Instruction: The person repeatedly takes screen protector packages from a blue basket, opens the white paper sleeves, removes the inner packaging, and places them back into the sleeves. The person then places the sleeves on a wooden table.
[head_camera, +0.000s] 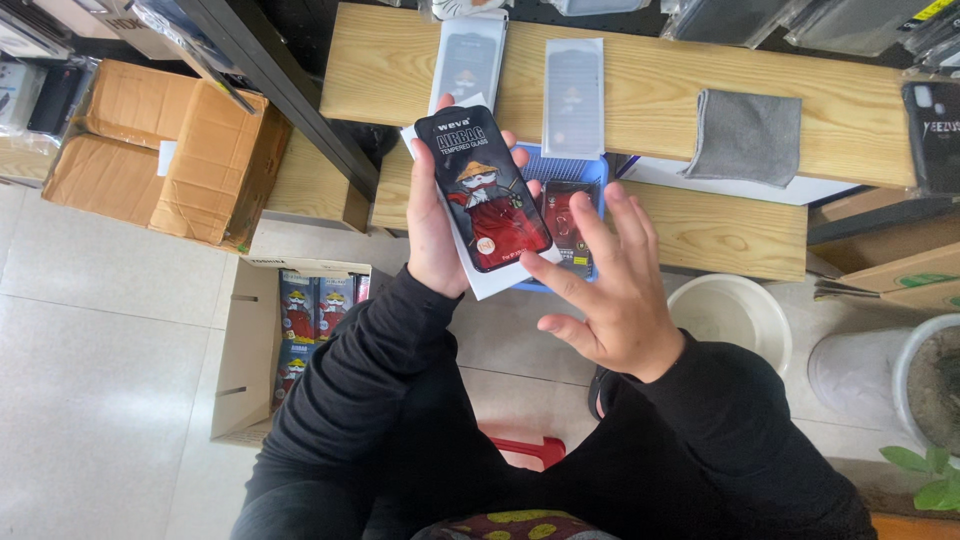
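Left hand (432, 225) clamps black packet (485, 190) by its edges, right hand (610, 290) spread apart beside it, above blue tray (588, 168)

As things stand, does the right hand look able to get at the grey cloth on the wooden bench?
Probably yes. The right hand is open and holds nothing, hovering beside the packet in the left hand. The grey cloth lies flat on the wooden bench, up and to its right, with nothing standing between them.
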